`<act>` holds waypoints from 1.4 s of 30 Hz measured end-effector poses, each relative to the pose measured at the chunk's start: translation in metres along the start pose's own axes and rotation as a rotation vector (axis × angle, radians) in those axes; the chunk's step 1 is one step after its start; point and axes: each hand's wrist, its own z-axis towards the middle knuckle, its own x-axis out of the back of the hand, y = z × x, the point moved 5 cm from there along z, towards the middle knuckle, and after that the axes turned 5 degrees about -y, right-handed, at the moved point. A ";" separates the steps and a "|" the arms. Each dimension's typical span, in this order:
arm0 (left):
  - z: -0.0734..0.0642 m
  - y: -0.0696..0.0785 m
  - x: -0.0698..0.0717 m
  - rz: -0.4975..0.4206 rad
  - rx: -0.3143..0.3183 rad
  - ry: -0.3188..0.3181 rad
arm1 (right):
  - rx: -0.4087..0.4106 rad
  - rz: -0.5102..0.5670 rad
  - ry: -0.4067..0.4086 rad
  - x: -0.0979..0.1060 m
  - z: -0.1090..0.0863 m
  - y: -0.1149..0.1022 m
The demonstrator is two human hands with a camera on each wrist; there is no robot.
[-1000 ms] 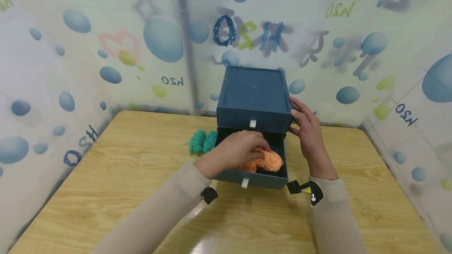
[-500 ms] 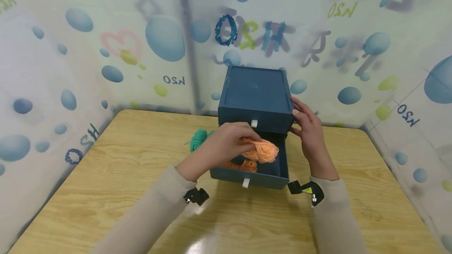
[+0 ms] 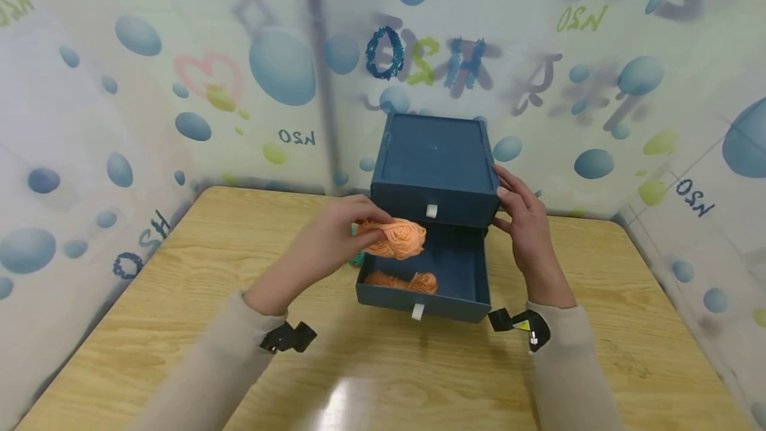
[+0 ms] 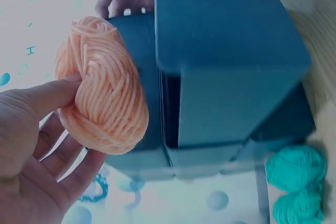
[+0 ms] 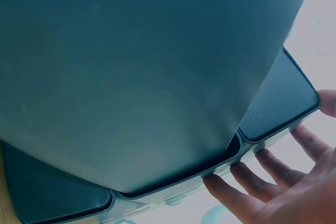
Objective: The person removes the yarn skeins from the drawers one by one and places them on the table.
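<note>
Above the blue drawer [image 3: 455,308], I'd lift clear: left fingers [image 4: 84,176] pinching oval peach yarn [image 3: 402,239], right fingers [image 5: 277,169] uncurled against the blue cabinet [image 3: 437,151].

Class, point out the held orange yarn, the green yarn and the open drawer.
Held orange yarn [image 4: 106,93]: left wrist view, middle of its strands.
Green yarn [image 4: 296,168]: left wrist view, its upper rounded part.
Open drawer [image 3: 453,265]: head view, bare floor inside.
</note>
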 end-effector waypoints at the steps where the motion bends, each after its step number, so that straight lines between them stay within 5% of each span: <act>1: -0.003 -0.002 0.003 0.011 0.011 0.014 | -0.001 0.000 0.000 0.000 0.000 0.000; 11: -0.023 -0.032 0.012 0.038 0.120 0.157 | -0.015 -0.012 0.007 0.000 0.000 0.001; 27: -0.033 -0.110 0.019 0.074 0.451 0.285 | 0.001 -0.002 -0.012 -0.001 0.000 0.001; 42: -0.036 -0.159 0.002 0.113 0.668 0.295 | -0.012 0.020 -0.011 -0.001 -0.001 -0.001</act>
